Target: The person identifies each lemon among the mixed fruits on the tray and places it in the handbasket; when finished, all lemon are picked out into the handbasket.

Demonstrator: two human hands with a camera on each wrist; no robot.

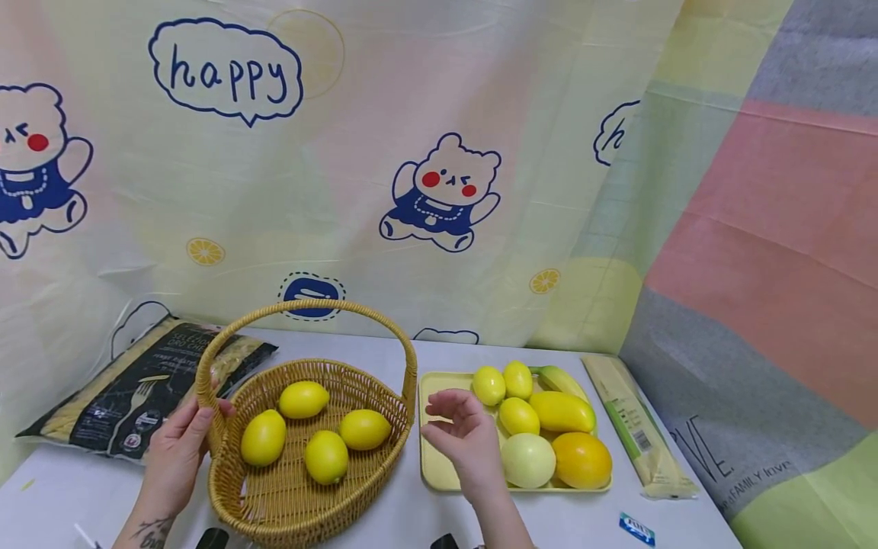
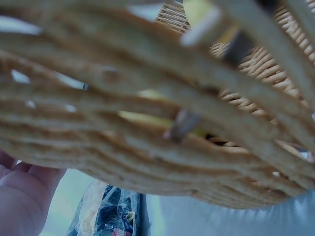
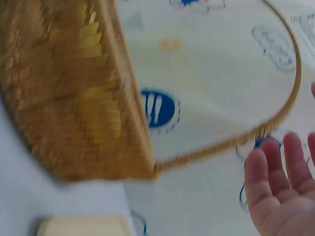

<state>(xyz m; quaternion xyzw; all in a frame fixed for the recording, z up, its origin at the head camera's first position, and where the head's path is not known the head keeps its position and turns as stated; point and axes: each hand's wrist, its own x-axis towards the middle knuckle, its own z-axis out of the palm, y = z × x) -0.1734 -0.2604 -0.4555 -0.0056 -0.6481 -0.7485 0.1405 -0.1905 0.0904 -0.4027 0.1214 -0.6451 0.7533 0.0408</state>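
Observation:
A wicker basket [image 1: 281, 503] with a tall arched handle [image 1: 309, 306] stands at the left of the table, and several lemons [image 1: 326, 457] lie inside it. My left hand [image 1: 174, 450] grips the basket's left side at the foot of the handle, thumb toward me. Between the basket and the yellow tray [image 1: 434, 467], my right hand [image 1: 469, 442] hovers with fingers loosely bent and nothing in them. On the tray are three lemons [image 1: 519, 416], a banana [image 1: 559, 381], a mango-like yellow fruit [image 1: 562, 412], a pale green round fruit [image 1: 528, 460] and an orange round fruit [image 1: 583, 460].
Behind the basket at the left lies a black pasta bag [image 1: 147, 381]. To the tray's right is a long pale packet [image 1: 638, 427], with a small blue-green packet [image 1: 637, 528] nearer me. A printed curtain [image 1: 357, 191] hangs along the table's back.

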